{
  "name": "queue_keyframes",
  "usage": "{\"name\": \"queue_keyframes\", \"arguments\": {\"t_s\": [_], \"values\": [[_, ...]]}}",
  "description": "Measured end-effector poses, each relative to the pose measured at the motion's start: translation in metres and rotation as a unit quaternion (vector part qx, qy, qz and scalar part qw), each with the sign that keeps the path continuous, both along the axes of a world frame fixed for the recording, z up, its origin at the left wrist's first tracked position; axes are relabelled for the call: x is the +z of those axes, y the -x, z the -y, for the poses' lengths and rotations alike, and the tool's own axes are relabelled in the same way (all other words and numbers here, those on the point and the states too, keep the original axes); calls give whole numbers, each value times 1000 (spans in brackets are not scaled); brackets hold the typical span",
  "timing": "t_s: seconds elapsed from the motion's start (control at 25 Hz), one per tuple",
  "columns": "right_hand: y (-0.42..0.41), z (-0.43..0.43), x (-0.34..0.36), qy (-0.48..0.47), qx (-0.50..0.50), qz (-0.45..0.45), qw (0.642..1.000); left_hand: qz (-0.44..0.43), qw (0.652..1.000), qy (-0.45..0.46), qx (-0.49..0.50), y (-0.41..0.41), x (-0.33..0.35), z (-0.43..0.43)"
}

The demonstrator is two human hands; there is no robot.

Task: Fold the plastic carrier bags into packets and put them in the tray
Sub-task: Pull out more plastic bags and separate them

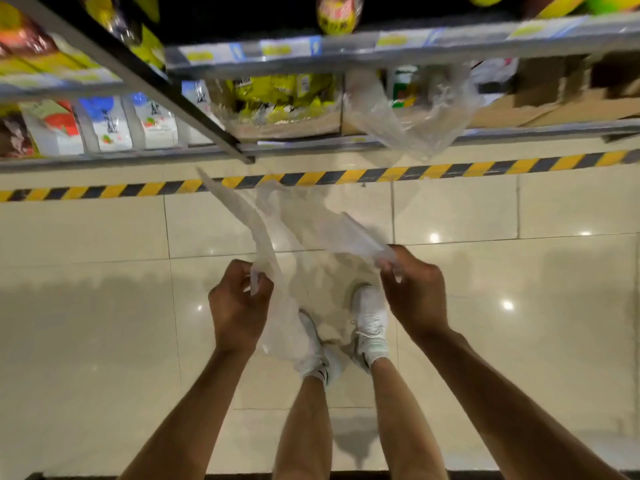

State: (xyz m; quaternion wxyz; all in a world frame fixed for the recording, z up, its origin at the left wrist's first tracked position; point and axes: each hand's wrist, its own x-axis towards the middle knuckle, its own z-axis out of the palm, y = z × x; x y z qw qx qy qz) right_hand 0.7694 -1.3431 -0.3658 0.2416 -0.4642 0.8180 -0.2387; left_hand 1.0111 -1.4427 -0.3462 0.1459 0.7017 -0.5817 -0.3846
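Shelving, left bay (104, 126): white cartons with blue and red print stand in a row on the lower shelf; the view is blurred and the print cannot be read.
Left hand (239, 303): fingers curled closed, pinching one edge of the clear carrier bag (304, 230) between thumb and fingertips.
Carrier bag: held in the air between both hands, above the floor; one strip rises up and left from the left hand, the loose middle sags toward the shoes, and another edge runs to the right hand.
Shoes (370, 320): white pair on the floor, directly beneath the bag, partly seen through the plastic.
Hazard tape (346, 176): yellow-and-black strip along the floor at the shelf base.
Floor (519, 323): glossy pale tiles with light reflections.
Right hand (415, 292): fingers closed, gripping the opposite edge of the same bag.
Second bag (408, 109): clear plastic hanging off the lower shelf front, right of centre, well apart from the hands.
Cardboard boxes (554, 98): on the lower shelf, right bay.
Tray: cannot be identified in view.
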Motion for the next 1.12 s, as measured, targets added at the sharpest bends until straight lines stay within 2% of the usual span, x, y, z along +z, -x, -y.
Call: {"name": "queue_keyframes", "arguments": {"t_s": [0.12,0.28,0.52,0.72,0.84,1.12], "values": [[10,-11,67,3,-38,38,999,-74,996,-4,-43,23,77,-19],[19,-42,156,-6,-138,95,986,-122,986,21,-107,56,173,-37],[38,-116,287,57,-284,114,950,-203,949,2,-240,113,289,-60],[71,-186,364,105,-403,109,902,-231,895,25,-380,180,348,-89],[102,-227,400,155,-467,115,863,-225,879,17,-420,237,369,-112],[200,-349,459,201,-567,74,795,-205,836,11,-509,396,415,-210]]}}
